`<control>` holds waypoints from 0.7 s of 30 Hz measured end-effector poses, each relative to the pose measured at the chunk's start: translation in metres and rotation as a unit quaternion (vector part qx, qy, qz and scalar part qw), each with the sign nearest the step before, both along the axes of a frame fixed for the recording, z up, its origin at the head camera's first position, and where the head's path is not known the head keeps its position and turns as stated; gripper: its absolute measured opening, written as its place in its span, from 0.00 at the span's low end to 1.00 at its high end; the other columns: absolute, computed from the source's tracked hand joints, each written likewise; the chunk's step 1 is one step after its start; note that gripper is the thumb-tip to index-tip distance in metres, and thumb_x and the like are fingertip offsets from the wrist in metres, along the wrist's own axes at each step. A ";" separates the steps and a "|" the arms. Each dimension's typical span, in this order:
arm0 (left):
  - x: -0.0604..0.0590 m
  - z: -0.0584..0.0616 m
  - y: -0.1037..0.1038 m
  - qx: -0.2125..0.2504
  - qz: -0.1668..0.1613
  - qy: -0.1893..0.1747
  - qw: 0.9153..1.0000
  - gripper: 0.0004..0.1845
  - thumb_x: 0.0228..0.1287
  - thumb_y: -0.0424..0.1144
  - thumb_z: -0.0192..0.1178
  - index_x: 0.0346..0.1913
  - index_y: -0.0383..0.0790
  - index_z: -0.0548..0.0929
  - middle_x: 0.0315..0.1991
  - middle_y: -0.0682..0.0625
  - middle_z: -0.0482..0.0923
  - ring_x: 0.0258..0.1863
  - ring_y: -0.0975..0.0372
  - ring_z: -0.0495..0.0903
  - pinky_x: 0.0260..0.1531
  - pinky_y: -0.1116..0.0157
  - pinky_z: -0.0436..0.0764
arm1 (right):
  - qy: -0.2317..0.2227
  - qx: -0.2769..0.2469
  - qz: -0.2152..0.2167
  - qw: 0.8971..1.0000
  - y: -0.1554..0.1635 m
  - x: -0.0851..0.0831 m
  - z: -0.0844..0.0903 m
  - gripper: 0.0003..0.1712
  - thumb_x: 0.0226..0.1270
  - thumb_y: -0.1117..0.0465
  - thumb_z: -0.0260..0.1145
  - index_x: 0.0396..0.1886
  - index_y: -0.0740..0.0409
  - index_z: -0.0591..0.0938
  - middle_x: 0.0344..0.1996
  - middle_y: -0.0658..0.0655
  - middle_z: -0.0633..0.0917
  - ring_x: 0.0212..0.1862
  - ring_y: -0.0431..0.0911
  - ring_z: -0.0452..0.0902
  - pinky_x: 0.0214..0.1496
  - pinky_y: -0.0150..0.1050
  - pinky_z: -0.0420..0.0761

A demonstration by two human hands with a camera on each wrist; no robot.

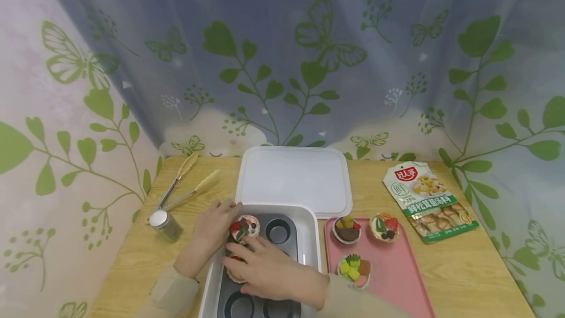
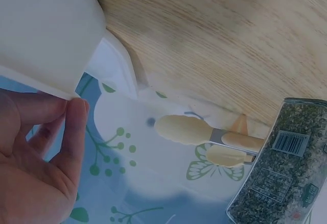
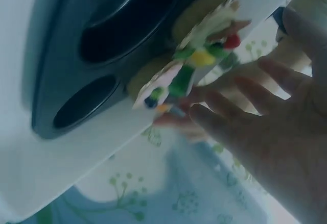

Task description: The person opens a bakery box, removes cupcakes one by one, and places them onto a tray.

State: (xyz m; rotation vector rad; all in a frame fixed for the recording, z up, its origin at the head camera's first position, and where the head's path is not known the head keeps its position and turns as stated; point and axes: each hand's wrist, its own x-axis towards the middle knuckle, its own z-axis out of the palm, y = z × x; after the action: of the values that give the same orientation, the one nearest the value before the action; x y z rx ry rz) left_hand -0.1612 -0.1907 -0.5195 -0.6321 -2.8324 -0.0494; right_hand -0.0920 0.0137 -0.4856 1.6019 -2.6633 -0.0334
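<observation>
My left hand (image 1: 215, 227) pinches the upper edge of a white rectangular box (image 1: 314, 244) between thumb and fingertips, clearest in the left wrist view. Inside the box lies a dark grey muffin tin (image 1: 293, 229). Two toy fruit tarts sit in cups along its left side: a pink-topped tart (image 1: 245, 226) at the back, and a second tart (image 1: 234, 275) in front, partly covered by my right hand (image 1: 269, 266). The right hand's fingers are spread and loosely bent over that tart. In the right wrist view a gap shows between these fingers and the tart toppings (image 3: 204, 55).
A pink tray (image 1: 393, 278) at the right carries three toy tarts (image 1: 346, 230). Behind the box lies a white lid (image 1: 293, 178). Tongs (image 1: 190, 185) and a seasoning shaker (image 1: 166, 225) are at the left; a food packet (image 1: 430, 202) lies at the far right.
</observation>
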 end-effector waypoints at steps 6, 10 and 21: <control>0.000 0.000 -0.001 0.002 -0.006 0.003 1.000 0.27 0.59 0.25 0.72 0.63 0.44 0.86 0.53 0.51 0.85 0.45 0.53 0.82 0.23 0.59 0.85 | 0.003 0.044 0.026 0.999 -0.017 0.004 -0.003 0.39 0.70 0.35 0.69 0.77 0.36 0.70 0.76 0.45 0.71 0.74 0.48 0.70 0.72 0.44 0.79; 0.000 0.000 -0.002 0.006 -0.008 0.009 1.000 0.27 0.61 0.26 0.72 0.63 0.45 0.86 0.54 0.51 0.85 0.46 0.53 0.83 0.23 0.58 0.84 | 0.023 0.063 0.033 0.997 -0.022 0.006 -0.008 0.38 0.67 0.37 0.73 0.74 0.32 0.73 0.72 0.43 0.74 0.72 0.47 0.71 0.70 0.41 0.79; -0.001 -0.001 -0.003 0.015 -0.007 0.005 1.000 0.27 0.60 0.25 0.70 0.62 0.45 0.86 0.53 0.51 0.84 0.45 0.53 0.82 0.22 0.57 0.84 | 0.060 0.056 0.008 0.997 -0.025 -0.003 -0.014 0.18 0.77 0.45 0.64 0.64 0.32 0.81 0.59 0.42 0.82 0.62 0.44 0.79 0.59 0.39 0.82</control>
State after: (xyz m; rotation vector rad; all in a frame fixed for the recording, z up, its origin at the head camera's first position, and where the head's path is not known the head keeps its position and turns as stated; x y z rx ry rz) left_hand -0.1621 -0.1937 -0.5206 -0.6450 -2.8123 -0.0921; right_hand -0.0954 -0.0111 -0.4993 1.5969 -2.5998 -0.2753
